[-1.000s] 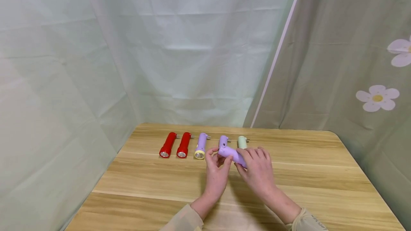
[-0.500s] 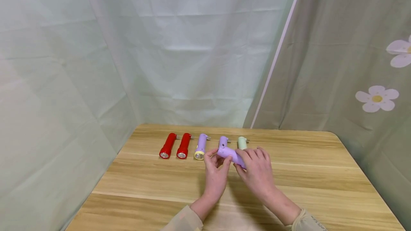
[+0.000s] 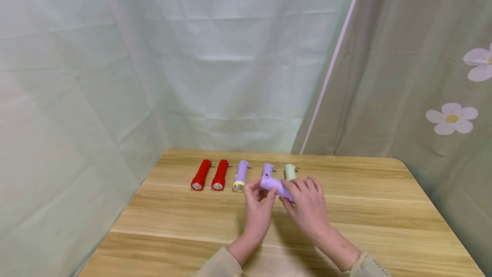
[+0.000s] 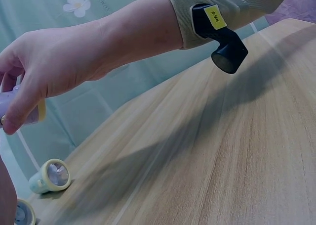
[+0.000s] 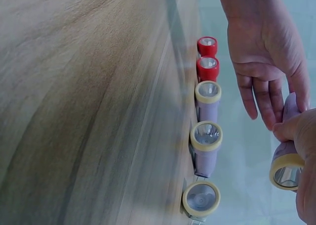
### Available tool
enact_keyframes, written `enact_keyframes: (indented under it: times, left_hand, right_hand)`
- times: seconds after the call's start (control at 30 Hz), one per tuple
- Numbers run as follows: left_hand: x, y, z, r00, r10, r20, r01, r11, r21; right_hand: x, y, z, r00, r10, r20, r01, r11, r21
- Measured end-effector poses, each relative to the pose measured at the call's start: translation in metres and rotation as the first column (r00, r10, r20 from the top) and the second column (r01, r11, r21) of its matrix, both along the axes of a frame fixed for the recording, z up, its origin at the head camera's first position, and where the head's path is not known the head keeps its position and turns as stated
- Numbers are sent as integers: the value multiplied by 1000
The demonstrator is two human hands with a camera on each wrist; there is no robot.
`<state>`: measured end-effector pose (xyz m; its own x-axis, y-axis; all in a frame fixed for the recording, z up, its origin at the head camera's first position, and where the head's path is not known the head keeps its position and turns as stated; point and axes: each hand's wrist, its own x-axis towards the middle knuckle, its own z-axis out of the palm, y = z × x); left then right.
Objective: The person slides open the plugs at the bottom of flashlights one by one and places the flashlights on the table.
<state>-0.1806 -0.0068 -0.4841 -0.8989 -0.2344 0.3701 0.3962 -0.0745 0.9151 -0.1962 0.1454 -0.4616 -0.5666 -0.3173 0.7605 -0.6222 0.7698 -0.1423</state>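
A purple flashlight [image 3: 273, 184] with a cream-rimmed head is held slanted above the table. My left hand [image 3: 258, 213] pinches its tail end between thumb and fingers. Round the head end, my right hand [image 3: 307, 204] grips it from above, covering most of the head in the head view. The right wrist view shows the lens of this flashlight [image 5: 282, 158] pointing down, with the left hand [image 5: 264, 52] beyond it. In the left wrist view the right hand [image 4: 54, 62] wraps the flashlight's barrel [image 4: 32, 115].
Behind the hands lies a row of flashlights on the wooden table [image 3: 173, 225]: two red ones [image 3: 201, 174], a purple one [image 3: 241, 174], another purple one [image 3: 267, 169] partly hidden, and a pale green one [image 3: 290, 171]. Their plug prongs stick out rightward. Curtains [image 3: 238, 76] hang behind.
Both hands and the held flashlight have shifted very slightly left, their grips unchanged. The row of flashlights stays in place.
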Motion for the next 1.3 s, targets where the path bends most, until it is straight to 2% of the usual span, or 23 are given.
enact_keyframes:
  times: [0.9,1.3]
  left_hand:
    - [3,-1,-1,999,-12,38,13,1000,-29]
    - [3,0,-1,1000,-12,20,13,1000,-27]
  right_hand:
    - [2,1,-3,1000,1,20,-1,1000,2]
    - [3,1,-4,999,7,31,-7,1000,0]
